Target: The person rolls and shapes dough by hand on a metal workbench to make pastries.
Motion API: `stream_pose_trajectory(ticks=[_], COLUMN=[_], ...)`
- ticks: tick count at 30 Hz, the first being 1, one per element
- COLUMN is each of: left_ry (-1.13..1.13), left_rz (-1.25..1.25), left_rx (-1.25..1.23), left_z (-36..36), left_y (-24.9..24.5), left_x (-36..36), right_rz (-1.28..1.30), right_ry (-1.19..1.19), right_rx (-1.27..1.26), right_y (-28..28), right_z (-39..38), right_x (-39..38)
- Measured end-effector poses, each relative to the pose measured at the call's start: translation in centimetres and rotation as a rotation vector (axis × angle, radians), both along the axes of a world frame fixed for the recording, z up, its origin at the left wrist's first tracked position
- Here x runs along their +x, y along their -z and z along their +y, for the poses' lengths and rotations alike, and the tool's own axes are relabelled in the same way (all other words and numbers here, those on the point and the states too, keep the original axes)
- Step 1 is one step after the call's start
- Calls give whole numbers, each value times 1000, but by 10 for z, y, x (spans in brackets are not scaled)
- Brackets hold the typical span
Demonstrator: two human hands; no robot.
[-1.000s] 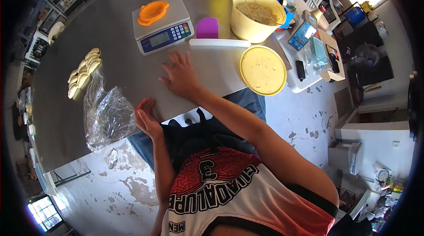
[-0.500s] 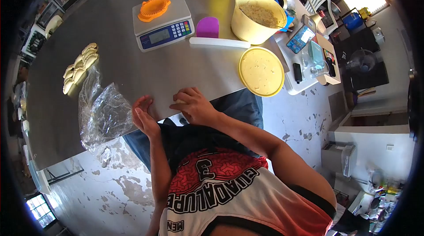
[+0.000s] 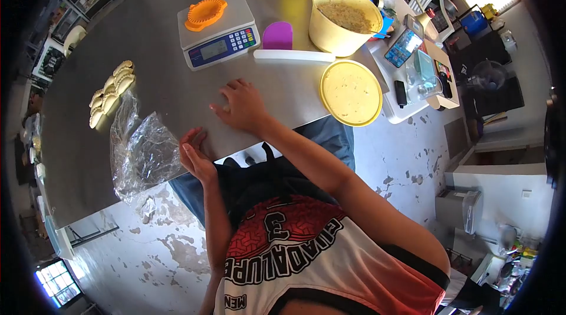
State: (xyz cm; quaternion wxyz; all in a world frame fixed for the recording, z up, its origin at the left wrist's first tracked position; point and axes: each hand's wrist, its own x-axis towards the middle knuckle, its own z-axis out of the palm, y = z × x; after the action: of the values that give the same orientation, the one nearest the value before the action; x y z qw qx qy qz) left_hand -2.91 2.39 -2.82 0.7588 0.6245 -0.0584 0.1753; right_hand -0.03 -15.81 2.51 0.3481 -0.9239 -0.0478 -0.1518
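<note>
Right hand (image 3: 243, 107) lies flat on table (image 3: 177, 88); its palm side is hidden.

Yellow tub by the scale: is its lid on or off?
Off. The yellow tub stands open with filling showing inside, and a matching yellow lid lies flat beside it.

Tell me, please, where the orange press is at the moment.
In the head view, the orange press lies on the scale, at the far side of the table, left of the purple scraper.
</note>
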Motion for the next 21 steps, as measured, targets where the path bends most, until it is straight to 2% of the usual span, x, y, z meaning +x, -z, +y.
stream_pose_trajectory(ticks=[2,6,8,9,11,15,17,19,21], left_ry=[-9,11,4,15,28,8,-3,-28,3], left_rz=[9,-31,-37,-32,-30,-5,13,67,44], left_rx=[-19,15,16,16,19,63,84,269,258], left_z=[1,1,1,1,1,3,-2,-14,-35], left_y=[1,2,3,2,2,3,-4,-15,-38], left_x=[0,1,1,0,2,3,1,-1,-6], right_rz=[-243,-283,-201,-203,-142,-134,-32,-97,-160], right_ry=[54,-43,-324,-322,-509,-380,-244,-263,-289], right_rx=[-157,-126,34,33,156,143,0,-58,-111], right_y=[10,13,18,20,20,8,-5,-5,-4], right_z=[-2,-1,-10,-17,-27,-35,-34,-25,-15], right_x=[-6,-61,-86,-89,-92,-72,-65,-65,-72])
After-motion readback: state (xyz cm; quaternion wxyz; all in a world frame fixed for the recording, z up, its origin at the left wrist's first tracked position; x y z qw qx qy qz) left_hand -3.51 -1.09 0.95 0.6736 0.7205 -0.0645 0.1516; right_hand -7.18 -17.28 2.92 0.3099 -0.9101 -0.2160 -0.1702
